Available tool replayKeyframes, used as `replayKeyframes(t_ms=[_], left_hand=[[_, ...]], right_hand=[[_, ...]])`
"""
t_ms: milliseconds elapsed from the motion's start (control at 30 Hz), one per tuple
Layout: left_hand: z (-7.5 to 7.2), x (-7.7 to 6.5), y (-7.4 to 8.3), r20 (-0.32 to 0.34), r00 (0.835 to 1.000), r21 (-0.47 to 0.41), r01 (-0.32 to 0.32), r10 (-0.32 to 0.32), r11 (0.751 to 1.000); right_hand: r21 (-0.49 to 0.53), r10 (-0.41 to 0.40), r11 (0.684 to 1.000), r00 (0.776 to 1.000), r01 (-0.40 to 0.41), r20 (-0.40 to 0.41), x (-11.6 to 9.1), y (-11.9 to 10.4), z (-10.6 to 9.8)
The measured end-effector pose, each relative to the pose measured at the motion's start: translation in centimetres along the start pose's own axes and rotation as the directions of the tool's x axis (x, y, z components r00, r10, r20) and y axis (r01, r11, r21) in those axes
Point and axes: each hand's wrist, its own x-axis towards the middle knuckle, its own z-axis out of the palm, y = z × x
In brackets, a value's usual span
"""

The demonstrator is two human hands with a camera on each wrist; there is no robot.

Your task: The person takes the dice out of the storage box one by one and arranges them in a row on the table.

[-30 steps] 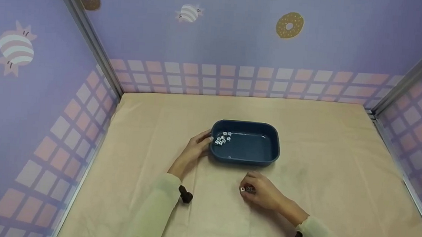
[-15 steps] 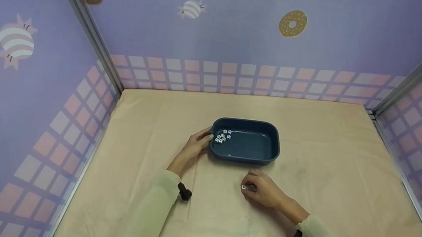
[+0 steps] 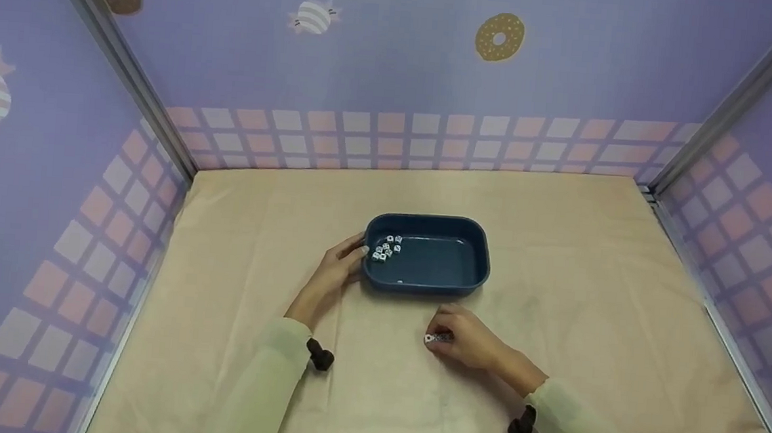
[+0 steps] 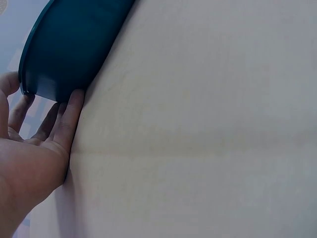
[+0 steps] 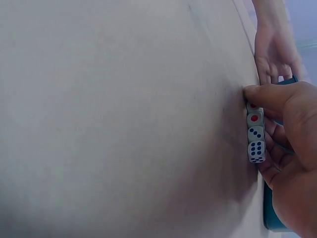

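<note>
A dark blue rectangular dish (image 3: 422, 289) sits on the cloth, with several small white dice (image 3: 386, 247) clustered in its left end. My left hand (image 3: 331, 270) holds that end, thumb at the rim and fingers against the outer wall, as the left wrist view also shows. In front of the dish, my right hand (image 3: 469, 338) pinches a straight row of dice (image 5: 255, 133) between thumb and fingers, low over the cloth. Red and dark pips show on the row in the right wrist view; its thumb end is partly covered.
A pale peach cloth (image 3: 276, 236) covers the table. Purple panels with pink and white checks (image 3: 391, 135) stand at the back and both sides, joined by grey metal posts (image 3: 124, 69). A black strap piece (image 3: 320, 355) sits on the left sleeve, another (image 3: 522, 424) on the right.
The head view has shifted, so the whole scene sits further left. The left hand stays on the dish; the right fingers have closed up along the row of dice, which looks straighter.
</note>
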Motion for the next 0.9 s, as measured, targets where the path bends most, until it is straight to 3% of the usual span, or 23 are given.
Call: replayKeyframes(t_ms=[200,400,600,900], left_hand=[[0.03,-0.06,-0.02,-0.01,1.0,-0.037,0.005,-0.006,0.999],[0.69,-0.01,0.2,-0.007,1.0,-0.008,0.006,-0.006,1.0],[0.26,-0.61,0.04,-0.02,1.0,-0.001,0.005,-0.005,1.0],[0.54,-0.2,0.26,-0.009,1.0,0.008,-0.015,0.015,1.0]], right_hand=[[0.017,0.013,1.0,1.0,-0.013,0.0,0.08,0.14,0.01],[0.018,0.027,0.999,1.0,-0.027,0.006,-0.36,0.32,-0.26],[0.024,-0.004,1.0,1.0,0.005,-0.008,-0.28,0.01,0.07],[0.002,-0.017,1.0,0.999,0.017,-0.029,-0.48,0.02,-0.18]])
